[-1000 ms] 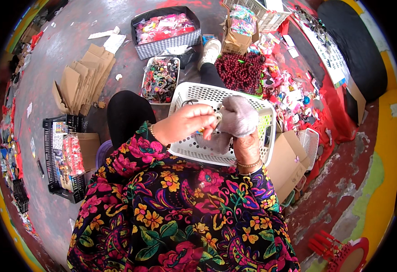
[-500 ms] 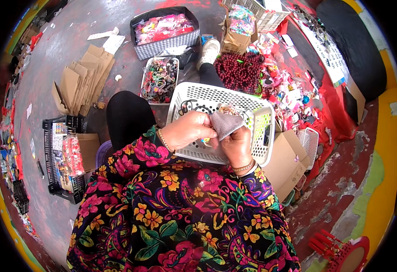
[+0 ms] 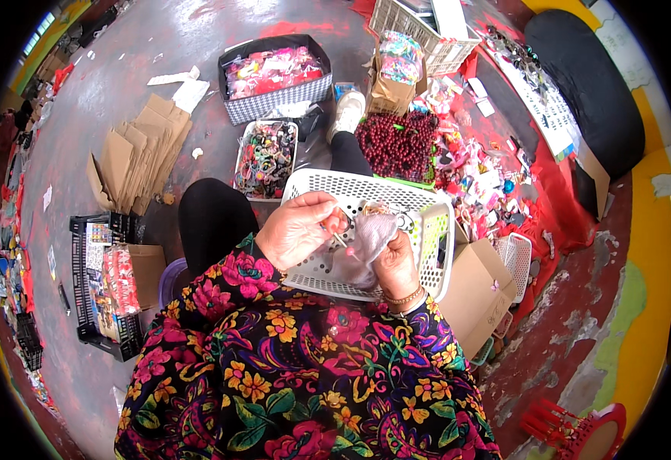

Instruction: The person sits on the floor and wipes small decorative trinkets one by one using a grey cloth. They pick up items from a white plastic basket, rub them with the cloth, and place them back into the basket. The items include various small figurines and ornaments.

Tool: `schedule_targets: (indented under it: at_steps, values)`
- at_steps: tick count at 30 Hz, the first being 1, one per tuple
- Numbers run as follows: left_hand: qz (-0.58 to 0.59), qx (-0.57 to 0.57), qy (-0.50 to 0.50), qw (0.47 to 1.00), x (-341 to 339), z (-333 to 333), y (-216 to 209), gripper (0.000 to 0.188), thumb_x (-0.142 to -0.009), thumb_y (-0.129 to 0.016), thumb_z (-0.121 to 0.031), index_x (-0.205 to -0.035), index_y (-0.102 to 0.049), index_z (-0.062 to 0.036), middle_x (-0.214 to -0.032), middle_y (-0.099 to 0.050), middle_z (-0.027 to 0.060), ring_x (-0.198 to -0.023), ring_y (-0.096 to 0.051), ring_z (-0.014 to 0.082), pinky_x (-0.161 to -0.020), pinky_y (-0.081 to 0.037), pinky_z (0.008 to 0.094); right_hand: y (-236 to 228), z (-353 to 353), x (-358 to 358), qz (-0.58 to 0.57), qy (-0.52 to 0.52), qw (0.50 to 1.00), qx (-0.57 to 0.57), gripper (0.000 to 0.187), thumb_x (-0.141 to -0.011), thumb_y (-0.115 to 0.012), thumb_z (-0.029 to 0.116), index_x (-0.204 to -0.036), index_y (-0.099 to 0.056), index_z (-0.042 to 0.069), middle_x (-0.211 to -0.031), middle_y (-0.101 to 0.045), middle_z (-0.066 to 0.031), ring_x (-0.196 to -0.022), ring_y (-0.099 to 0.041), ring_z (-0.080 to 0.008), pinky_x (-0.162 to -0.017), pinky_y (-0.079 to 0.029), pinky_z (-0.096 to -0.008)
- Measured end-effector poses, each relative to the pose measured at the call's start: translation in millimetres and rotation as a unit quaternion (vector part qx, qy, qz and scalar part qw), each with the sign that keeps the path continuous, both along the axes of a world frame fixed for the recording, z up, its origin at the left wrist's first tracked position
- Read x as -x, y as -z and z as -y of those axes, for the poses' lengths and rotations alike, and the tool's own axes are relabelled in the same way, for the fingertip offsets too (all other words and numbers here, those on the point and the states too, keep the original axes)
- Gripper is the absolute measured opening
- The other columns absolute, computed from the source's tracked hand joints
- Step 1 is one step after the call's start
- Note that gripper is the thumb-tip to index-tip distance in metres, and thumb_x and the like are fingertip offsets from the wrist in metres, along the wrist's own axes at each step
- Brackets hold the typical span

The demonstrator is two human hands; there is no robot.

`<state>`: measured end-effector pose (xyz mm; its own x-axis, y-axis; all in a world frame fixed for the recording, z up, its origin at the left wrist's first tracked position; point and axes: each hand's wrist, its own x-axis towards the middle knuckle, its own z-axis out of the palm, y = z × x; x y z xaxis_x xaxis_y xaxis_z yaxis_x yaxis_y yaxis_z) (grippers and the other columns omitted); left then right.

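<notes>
A grey-lilac piece of soft cloth [image 3: 375, 234] hangs over the white perforated basket [image 3: 299, 184] at my lap. My right hand [image 3: 397, 267] is closed on its right side, and the lower part of the cloth is smeared by motion. To the left, my left hand [image 3: 296, 228] is held in a pinch, a little apart from the cloth. A thin pale strand seems to run from those fingertips toward a small pink spot beside the cloth; what they pinch is too small to name. Dark hair ties and other small pieces lie inside the basket, partly hidden by my hands.
Beyond the basket stand a white tray of hair ties [image 3: 268, 157], a checked fabric bin [image 3: 278, 96] and dark red beads [image 3: 398, 142]. Flattened cardboard [image 3: 140, 153] and a black crate [image 3: 105, 337] are at left. An open carton [image 3: 477, 295] adjoins the basket's right.
My left hand has drawn away leftward from the cloth. The cloth, earlier a pointed shape between both hands, now hangs looser from my right hand. The view has shifted slightly.
</notes>
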<state>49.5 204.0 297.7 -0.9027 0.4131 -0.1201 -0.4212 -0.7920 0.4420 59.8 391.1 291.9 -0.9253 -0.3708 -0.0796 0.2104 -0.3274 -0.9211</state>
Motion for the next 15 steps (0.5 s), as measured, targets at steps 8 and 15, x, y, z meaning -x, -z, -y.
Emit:
schedule_targets:
  at_steps: [8, 15]
  values:
    - [-0.018, -0.035, -0.059, 0.997, 5.3, 7.6, -1.8, 0.013, -0.088, -0.05, -0.012, -0.092, -0.057, -0.001, -0.071, -0.056, 0.0057, -0.08, -0.056, 0.0219, -0.078, -0.042, 0.0352, -17.1, -3.6, 4.4, 0.084, -0.061, 0.988, 0.11, 0.029, -0.079, -0.061, 0.001, -0.108, -0.058, 0.001, -0.102, -0.063, -0.0054, -0.09, -0.06, -0.015, -0.081, -0.048, -0.0285]
    - [-0.005, -0.001, 0.05, 0.999, -5.2, 0.3, -2.8, 0.016, -0.091, -0.046, -0.014, -0.098, -0.057, -0.0035, -0.075, -0.056, 0.0072, -0.076, -0.057, 0.0241, -0.07, -0.047, 0.0439, -0.4, -7.8, 8.2, 0.099, -0.002, 0.989, 0.111, 0.026, -0.08, -0.058, 0.0, -0.107, -0.057, 0.0, -0.099, -0.062, -0.0063, -0.088, -0.06, -0.0156, -0.078, -0.048, -0.0278]
